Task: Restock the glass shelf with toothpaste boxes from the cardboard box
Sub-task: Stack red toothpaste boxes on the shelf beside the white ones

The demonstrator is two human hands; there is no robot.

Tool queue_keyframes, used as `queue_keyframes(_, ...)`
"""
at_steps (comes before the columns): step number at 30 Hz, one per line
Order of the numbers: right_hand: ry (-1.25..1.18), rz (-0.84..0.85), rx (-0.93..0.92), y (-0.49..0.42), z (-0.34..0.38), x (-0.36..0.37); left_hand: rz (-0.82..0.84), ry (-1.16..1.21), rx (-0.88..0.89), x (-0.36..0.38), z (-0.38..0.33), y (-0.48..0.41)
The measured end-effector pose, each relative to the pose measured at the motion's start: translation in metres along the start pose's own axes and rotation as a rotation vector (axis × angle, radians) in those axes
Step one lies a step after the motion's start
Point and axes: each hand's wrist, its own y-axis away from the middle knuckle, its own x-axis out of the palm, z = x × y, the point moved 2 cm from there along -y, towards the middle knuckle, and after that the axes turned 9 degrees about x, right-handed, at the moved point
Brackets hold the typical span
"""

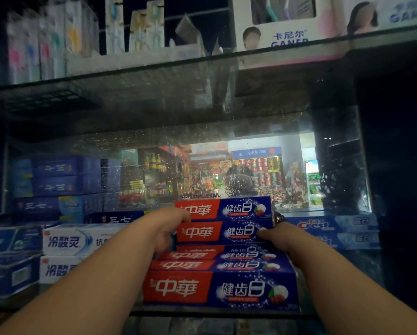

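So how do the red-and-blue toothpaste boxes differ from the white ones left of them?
The red-and-blue toothpaste boxes are piled several high, the white toothpaste boxes two high. The left hand and right hand hold red-and-blue boxes, not white ones. Both kinds lie flat, labels outward.

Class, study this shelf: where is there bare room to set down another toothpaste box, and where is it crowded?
Bare room lies above the Crest boxes, right of the red-and-blue stack, and above that stack under the upper glass shelf. Left is crowded with white boxes; the left hand and right hand hold the stack's ends.
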Motion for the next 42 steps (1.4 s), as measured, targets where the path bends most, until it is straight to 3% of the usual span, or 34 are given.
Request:
queue_keyframes(7, 0.000, -0.007, 0.020, -0.010, -0.002, 0.002, 0.035, 0.022, -0.065, 0.001, 0.009, -0.016)
queue_keyframes(12, 0.043, -0.055, 0.018, -0.009, -0.004, 0.000, -0.043, -0.026, -0.042, 0.004, 0.013, -0.018)
queue_keyframes(17, 0.104, -0.109, -0.070, -0.004, -0.001, -0.004, -0.099, 0.038, -0.002, 0.001, 0.014, -0.017)
queue_keyframes(24, 0.009, -0.241, -0.226, -0.003, 0.005, -0.010, -0.138, 0.083, 0.064, 0.004, 0.012, -0.015)
queue_keyframes(29, 0.081, -0.241, -0.255, 0.000, 0.008, -0.014, -0.097, 0.138, 0.049, 0.002, 0.013, -0.020)
queue_keyframes(35, 0.099, -0.286, -0.346, 0.008, 0.015, -0.021, -0.166, 0.126, 0.097, 0.001, 0.015, -0.031)
queue_keyframes(42, 0.076, -0.262, -0.330, 0.009, 0.022, -0.021, -0.209, 0.166, 0.178, -0.003, 0.012, -0.036)
